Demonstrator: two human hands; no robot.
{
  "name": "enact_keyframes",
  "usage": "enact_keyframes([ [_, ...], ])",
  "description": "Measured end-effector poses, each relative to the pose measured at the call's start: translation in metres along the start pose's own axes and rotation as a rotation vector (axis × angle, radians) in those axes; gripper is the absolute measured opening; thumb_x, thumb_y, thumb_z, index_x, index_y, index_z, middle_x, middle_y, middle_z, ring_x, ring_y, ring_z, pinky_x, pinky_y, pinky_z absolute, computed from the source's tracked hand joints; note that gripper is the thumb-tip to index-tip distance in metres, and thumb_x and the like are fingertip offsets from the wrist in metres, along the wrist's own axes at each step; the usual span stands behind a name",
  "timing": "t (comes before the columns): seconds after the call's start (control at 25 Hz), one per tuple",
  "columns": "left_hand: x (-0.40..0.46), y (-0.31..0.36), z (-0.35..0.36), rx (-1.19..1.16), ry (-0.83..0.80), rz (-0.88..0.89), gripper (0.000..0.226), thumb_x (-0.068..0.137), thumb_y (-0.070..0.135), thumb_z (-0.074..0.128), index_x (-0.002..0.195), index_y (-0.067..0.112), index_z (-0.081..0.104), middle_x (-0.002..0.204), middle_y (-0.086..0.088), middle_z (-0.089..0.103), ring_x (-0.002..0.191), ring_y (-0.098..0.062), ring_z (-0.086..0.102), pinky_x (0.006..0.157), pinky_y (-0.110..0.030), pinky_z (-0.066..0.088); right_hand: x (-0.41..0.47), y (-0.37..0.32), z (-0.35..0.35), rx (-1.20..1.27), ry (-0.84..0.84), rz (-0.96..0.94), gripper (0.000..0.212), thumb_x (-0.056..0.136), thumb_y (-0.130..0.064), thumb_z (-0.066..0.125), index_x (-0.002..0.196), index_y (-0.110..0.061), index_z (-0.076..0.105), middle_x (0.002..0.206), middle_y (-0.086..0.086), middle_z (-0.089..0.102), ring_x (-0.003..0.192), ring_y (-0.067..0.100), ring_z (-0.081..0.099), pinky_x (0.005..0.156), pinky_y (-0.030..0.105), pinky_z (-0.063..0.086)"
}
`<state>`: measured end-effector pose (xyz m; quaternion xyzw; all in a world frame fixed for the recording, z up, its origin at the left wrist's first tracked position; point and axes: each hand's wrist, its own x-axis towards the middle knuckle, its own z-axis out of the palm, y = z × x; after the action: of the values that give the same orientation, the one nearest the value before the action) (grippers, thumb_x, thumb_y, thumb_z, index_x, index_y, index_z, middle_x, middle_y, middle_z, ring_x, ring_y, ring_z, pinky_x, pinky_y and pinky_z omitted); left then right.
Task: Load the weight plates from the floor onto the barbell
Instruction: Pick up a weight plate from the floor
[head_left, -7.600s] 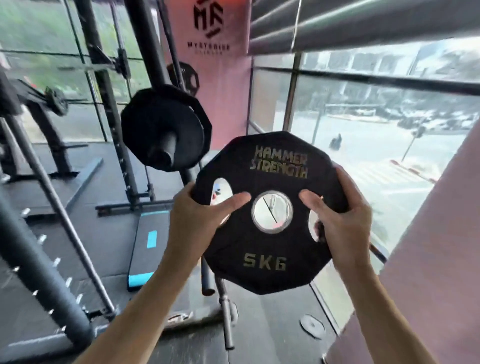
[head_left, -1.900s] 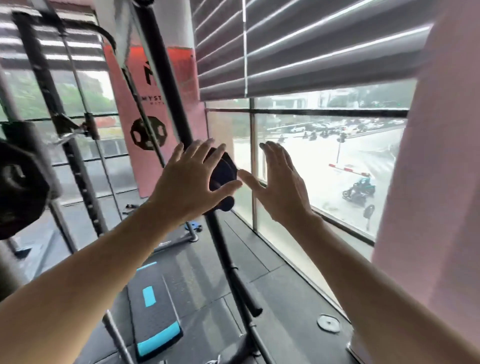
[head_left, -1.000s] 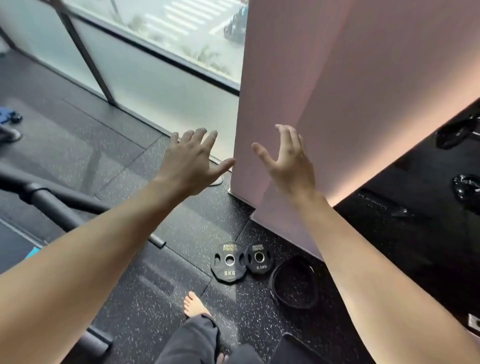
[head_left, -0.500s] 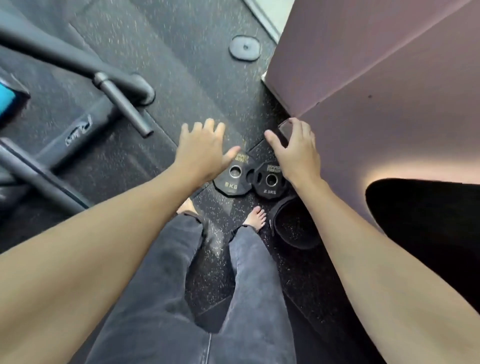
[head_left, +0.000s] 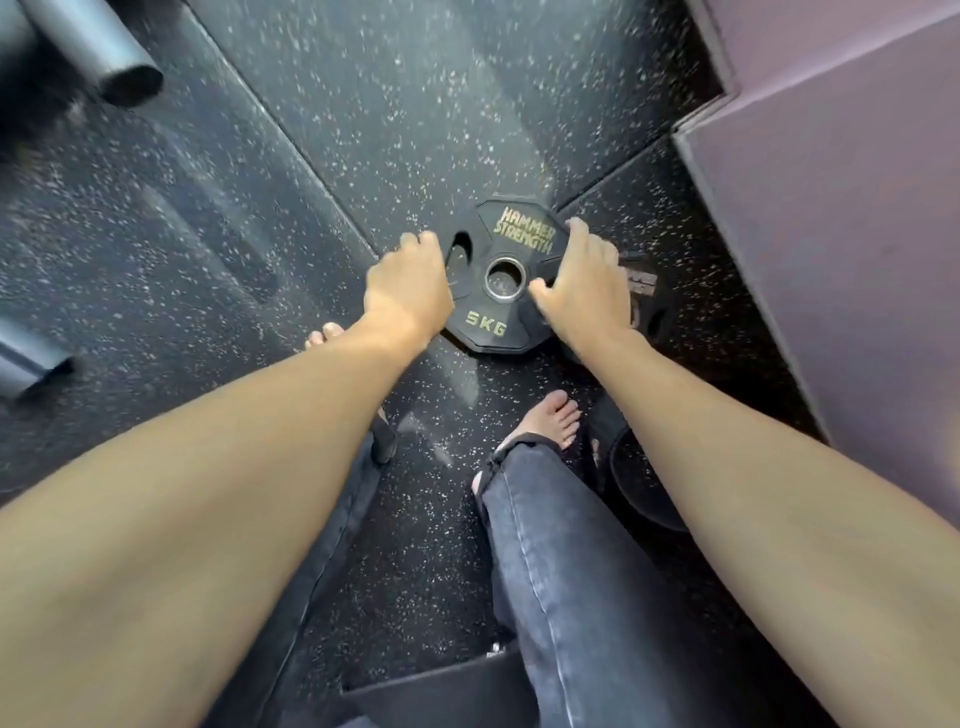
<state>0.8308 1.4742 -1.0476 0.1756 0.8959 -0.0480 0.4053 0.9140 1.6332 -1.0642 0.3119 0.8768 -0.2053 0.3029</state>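
5kg plate lies flat on the speckled rubber floor, face up, near the base of the pink wall. black, many-sided, gold "hammer strength" lettering at the top, "5kg" at the bottom, steel-ringed centre hole, grip slots either side. looks rubber-coated, no visible damage.

left hand is on the plate's left edge, fingers curled down at the left grip slot. right hand lies over the right side, thumb close to the centre ring, fingers bent over the far right edge. both are closing on the plate, but i can't tell if either has a firm hold. plate doesn't look lifted, its near edge seems to sit on the floor.

a smaller plate sits just beside it on the right, mostly hidden under the right hand, size marking not readable.

progress: pickup stage for this plate. barbell isn't in view, so no way to say what's loaded. left as far as shown: lift this one, carry it, slide it on, then the smaller one.

outward: bare feet just short of the plate, dark jeans, a dark round object by the right foot, blurred metal tubes top left.
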Motion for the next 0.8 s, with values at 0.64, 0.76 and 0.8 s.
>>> enact_keyframes([
  [0.64, 0.144, 0.021, 0.091, 0.035, 0.093, -0.009, 0.055, 0.082, -0.009, 0.062, 0.130, 0.000, 0.038, 0.121, -0.023, 0.057, 0.108, -0.036, 0.065, 0.081, -0.037, 0.052, 0.089, 0.015, 0.098, -0.080, 0.053, 0.107, 0.095, 0.081, -0.028, 0.076, 0.154, -0.015, 0.016, 0.149, 0.023, 0.026, 0.122, 0.042, 0.048, 0.115, 0.054, 0.026],
  [0.76, 0.130, 0.023, 0.081, -0.078, 0.088, -0.044, 0.053, 0.083, -0.012, 0.058, 0.130, 0.004, 0.038, 0.124, -0.025, 0.054, 0.111, -0.038, 0.062, 0.087, -0.040, 0.050, 0.084, 0.020, 0.089, 0.063, 0.031, 0.108, 0.099, 0.082, -0.032, 0.078, 0.155, -0.015, 0.015, 0.155, 0.023, 0.021, 0.131, 0.042, 0.042, 0.113, 0.051, 0.033],
  [0.8, 0.125, 0.021, 0.077, -0.116, 0.084, -0.058, 0.053, 0.084, -0.011, 0.058, 0.130, 0.005, 0.038, 0.125, -0.026, 0.054, 0.111, -0.040, 0.061, 0.087, -0.041, 0.050, 0.082, 0.022, 0.087, 0.108, 0.008, 0.105, 0.102, 0.082, -0.033, 0.079, 0.156, -0.015, 0.012, 0.157, 0.022, 0.019, 0.135, 0.041, 0.039, 0.114, 0.050, 0.034],
])
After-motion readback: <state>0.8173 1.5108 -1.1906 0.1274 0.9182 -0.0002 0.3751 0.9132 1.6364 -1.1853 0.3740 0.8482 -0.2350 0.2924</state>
